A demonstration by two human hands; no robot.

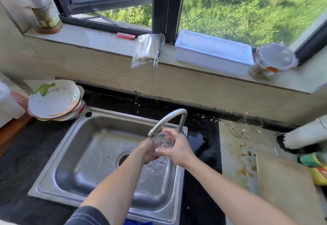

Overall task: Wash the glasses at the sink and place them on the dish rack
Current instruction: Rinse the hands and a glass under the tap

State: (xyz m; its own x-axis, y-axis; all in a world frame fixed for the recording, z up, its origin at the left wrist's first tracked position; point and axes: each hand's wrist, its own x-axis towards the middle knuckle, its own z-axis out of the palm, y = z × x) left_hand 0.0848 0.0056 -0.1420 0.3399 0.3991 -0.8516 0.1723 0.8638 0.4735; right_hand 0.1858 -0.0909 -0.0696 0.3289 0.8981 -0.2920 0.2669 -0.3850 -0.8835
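A clear glass (163,140) is held under the curved faucet (169,118), over the steel sink (74,145). My left hand (146,151) grips the glass from the left and below. My right hand (177,149) wraps round it from the right, fingers curled over its side. Water splashes down from the glass into the basin. A second clear stemmed glass (247,124) lies tipped on its side on the stained board (235,154) right of the sink. No dish rack is in view.
Dirty plates (54,101) are stacked at the sink's back left corner. On the window sill stand a spice jar (42,10), a lighter (126,36), bagged chopsticks (146,50), a white box (214,52) and a lidded container (273,60). Sponges (316,166) lie at the far right.
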